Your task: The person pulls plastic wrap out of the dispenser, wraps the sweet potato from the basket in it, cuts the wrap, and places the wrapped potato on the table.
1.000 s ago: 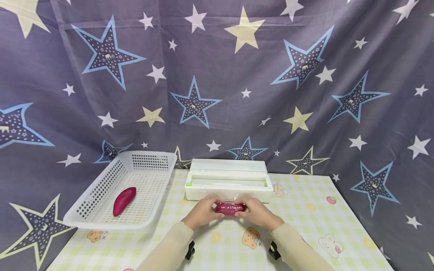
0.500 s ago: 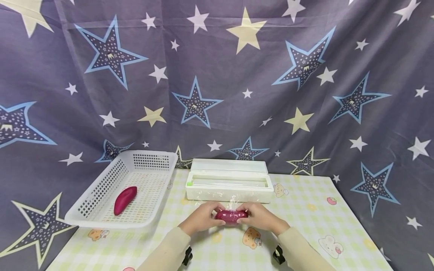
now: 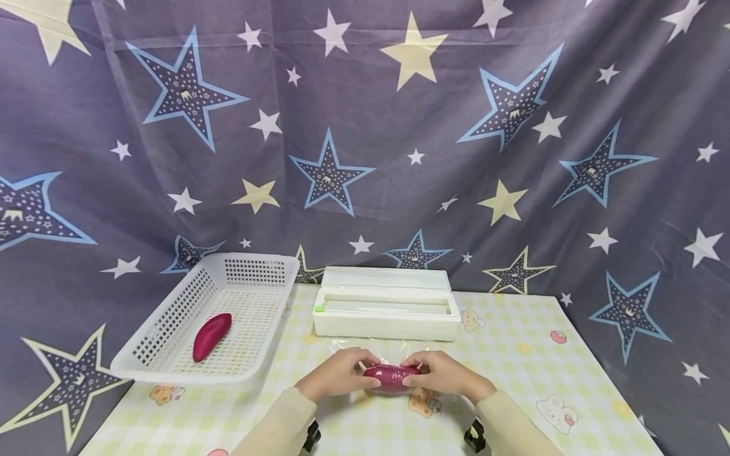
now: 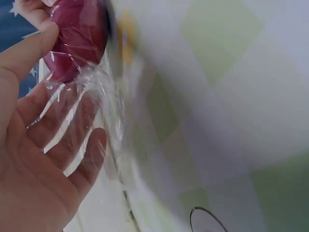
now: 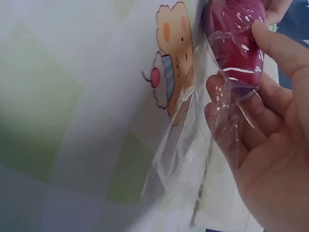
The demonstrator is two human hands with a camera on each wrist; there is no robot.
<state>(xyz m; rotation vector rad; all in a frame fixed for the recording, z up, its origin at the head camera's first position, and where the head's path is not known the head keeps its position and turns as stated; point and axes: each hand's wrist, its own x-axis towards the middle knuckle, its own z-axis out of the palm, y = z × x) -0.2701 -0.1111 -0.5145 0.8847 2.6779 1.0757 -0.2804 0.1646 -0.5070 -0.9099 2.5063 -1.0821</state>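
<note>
A purplish-red sweet potato point(image 3: 391, 375) lies crosswise between my hands in the head view, wrapped in shiny cling film point(image 5: 186, 150). My left hand point(image 3: 333, 375) holds its left end, the thumb on the near side. At the right end my right hand point(image 3: 450, 375) grips it in the same way. In both wrist views loose film trails past the ends of the sweet potato, over the spread lower fingers. Behind the hands stands a white cling film box point(image 3: 388, 327), its lid raised, with a roll inside.
On the left, a white perforated plastic basket point(image 3: 122, 370) holds another sweet potato point(image 3: 212, 337). A checked cloth point(image 3: 513, 380) with cartoon prints covers the table. A star-patterned curtain point(image 3: 365, 101) hangs close behind the table.
Both hands have drawn the wrapped sweet potato toward the person, away from the box. Crumpled film now shows just beyond the fingers. Box and basket stay where they were.
</note>
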